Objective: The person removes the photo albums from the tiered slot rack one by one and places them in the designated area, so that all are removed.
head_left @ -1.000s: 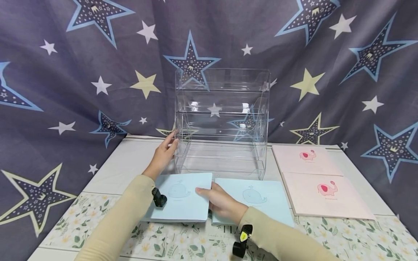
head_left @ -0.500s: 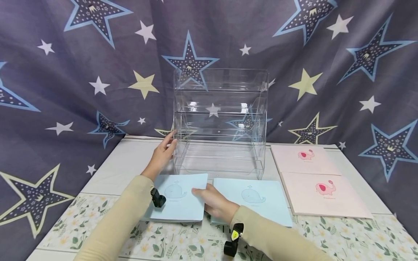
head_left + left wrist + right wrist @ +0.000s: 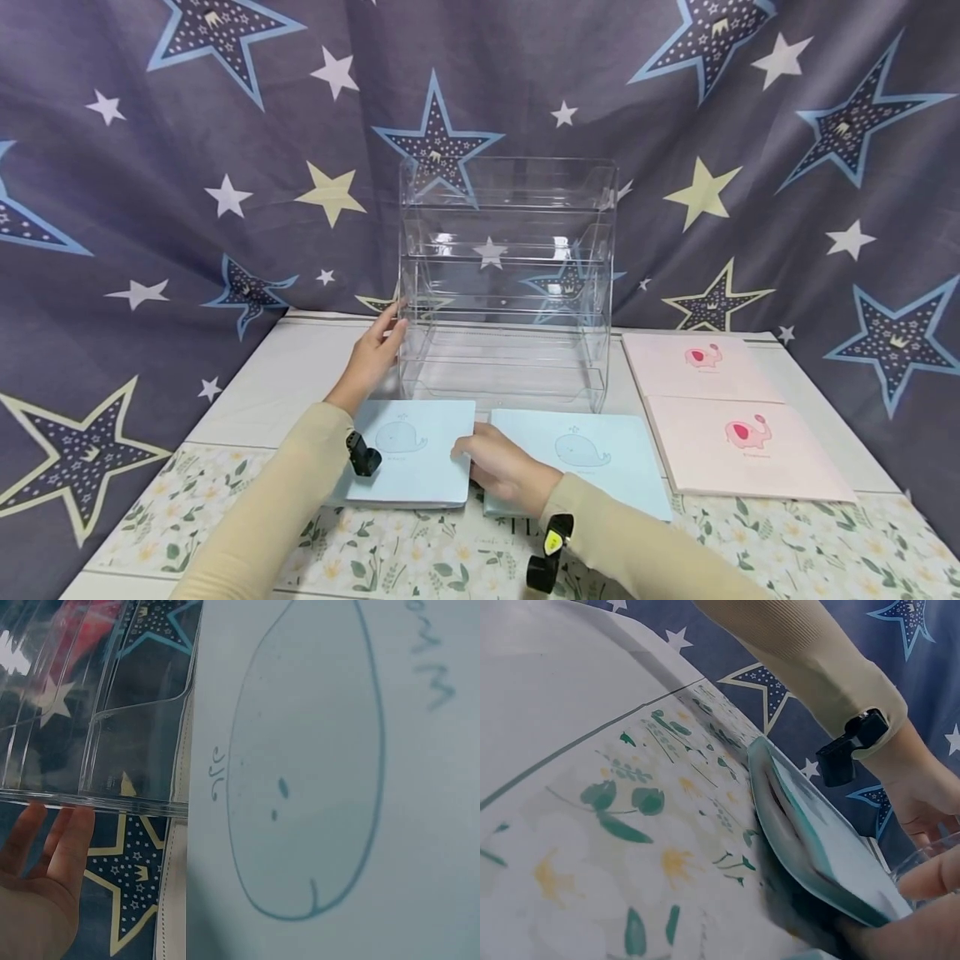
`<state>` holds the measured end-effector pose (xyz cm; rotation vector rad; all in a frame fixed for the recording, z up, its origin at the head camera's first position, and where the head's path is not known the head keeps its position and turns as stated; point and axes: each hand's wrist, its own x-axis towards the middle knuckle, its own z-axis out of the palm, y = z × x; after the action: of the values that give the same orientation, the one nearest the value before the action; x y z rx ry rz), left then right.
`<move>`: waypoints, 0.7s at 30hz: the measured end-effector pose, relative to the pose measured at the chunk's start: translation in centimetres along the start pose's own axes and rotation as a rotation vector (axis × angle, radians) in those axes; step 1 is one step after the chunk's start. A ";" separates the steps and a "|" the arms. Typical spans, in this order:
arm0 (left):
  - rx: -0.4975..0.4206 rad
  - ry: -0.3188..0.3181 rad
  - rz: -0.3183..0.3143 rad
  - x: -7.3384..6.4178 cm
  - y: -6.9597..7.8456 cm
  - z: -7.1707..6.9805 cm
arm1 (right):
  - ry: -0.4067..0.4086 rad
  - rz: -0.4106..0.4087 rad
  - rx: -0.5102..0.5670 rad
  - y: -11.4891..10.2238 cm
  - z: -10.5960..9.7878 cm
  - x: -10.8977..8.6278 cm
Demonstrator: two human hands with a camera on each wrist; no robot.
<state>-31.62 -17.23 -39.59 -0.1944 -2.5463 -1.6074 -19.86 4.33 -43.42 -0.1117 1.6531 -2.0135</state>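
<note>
A clear multi-tier rack [image 3: 510, 379] stands at the back of the table. My left hand [image 3: 371, 354] rests straight fingers against its left side; the left wrist view shows those fingertips [image 3: 73, 825] right at the rack's edge. In front of the rack lies a light blue notebook [image 3: 431, 475] with a whale on its cover, partly behind my left sleeve. My right hand [image 3: 502, 467] pinches its right edge, thumb on the cover side. The right wrist view shows the notebook [image 3: 817, 825] edge-on, its pages slightly parted. Another blue whale notebook [image 3: 622, 475] lies partly under my right hand.
Two pink elephant notebook piles [image 3: 787, 467] lie at the right, the nearer overlapping the farther. A floral cloth [image 3: 427, 567] covers the front of the white table [image 3: 277, 358]. A star-patterned curtain [image 3: 285, 100] hangs close behind the rack.
My right hand has shifted slightly left with the notebook's edge, then its thumb slid back toward that edge. The cover's lifted corner lies flatter. My left hand keeps its place on the rack.
</note>
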 end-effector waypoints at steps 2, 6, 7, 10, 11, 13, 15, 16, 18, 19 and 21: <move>0.000 -0.002 0.004 0.0 0.0 0.0 | -0.011 0.003 0.002 -0.3 -0.3 -0.3; -0.006 -0.007 0.004 -0.1 0.1 0.0 | -0.069 -0.005 0.013 -0.9 -1.1 -1.1; -0.007 -0.009 0.005 -0.1 0.1 0.0 | -0.093 -0.007 0.009 -1.1 -1.4 -1.2; -0.009 -0.009 0.001 0.0 0.1 0.0 | -0.157 -0.006 -0.018 -1.6 -2.2 -1.7; -0.009 -0.009 0.000 0.0 0.1 0.0 | -0.172 0.000 -0.025 -1.8 -2.5 -1.9; -0.009 -0.010 -0.001 0.0 0.1 0.0 | -0.196 0.021 -0.036 -2.2 -3.1 -2.1; -0.009 -0.012 -0.002 0.0 0.1 0.0 | -0.210 0.043 -0.038 -2.5 -3.6 -2.2; -0.011 -0.013 -0.003 0.0 0.2 0.0 | -0.218 0.053 -0.040 -2.7 -3.9 -2.3; -0.010 -0.014 -0.003 0.0 0.2 0.0 | -0.231 0.072 -0.050 -3.0 -4.2 -2.4; -0.011 -0.014 -0.004 0.0 0.1 0.0 | -0.237 0.078 -0.059 -3.1 -4.4 -2.4; -0.011 -0.013 -0.003 0.1 0.1 0.0 | -0.251 0.082 -0.075 -3.4 -4.8 -2.5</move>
<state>-31.65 -17.17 -39.47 -0.2031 -2.5495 -1.6269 -20.69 10.08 -40.80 -0.3057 1.5479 -1.7967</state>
